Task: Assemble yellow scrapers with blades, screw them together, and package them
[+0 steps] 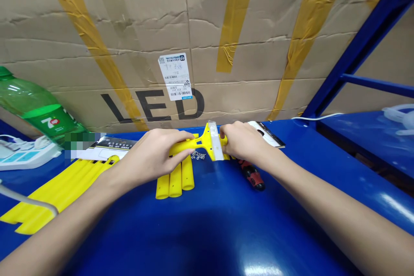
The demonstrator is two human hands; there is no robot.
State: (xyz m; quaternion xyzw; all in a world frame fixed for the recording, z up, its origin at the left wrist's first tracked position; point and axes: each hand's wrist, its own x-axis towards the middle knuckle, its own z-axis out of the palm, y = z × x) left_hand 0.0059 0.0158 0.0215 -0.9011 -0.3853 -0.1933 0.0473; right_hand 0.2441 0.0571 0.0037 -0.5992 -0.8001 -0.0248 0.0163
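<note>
My left hand (158, 153) is wrapped round the handle of a yellow scraper (207, 141), which lies sideways above the table. A pale, partly clear strip (216, 141) runs along the wide edge of its head. Right beside that strip is my right hand (237, 138), its fingers curled in. A bit of yellow shows at those fingertips, but what they hold is partly hidden. Under the scraper are several yellow tube handles (175, 181) and a small heap of screws (198, 155). A red and black tool (252, 174) lies below my right hand.
Several long yellow pieces (61, 187) lie at the left near printed packaging (110, 148). Behind them are a green bottle (48, 112) and a white power strip (30, 153). A large cardboard box (145, 21) closes off the back. A blue metal frame (352, 47) stands at the right.
</note>
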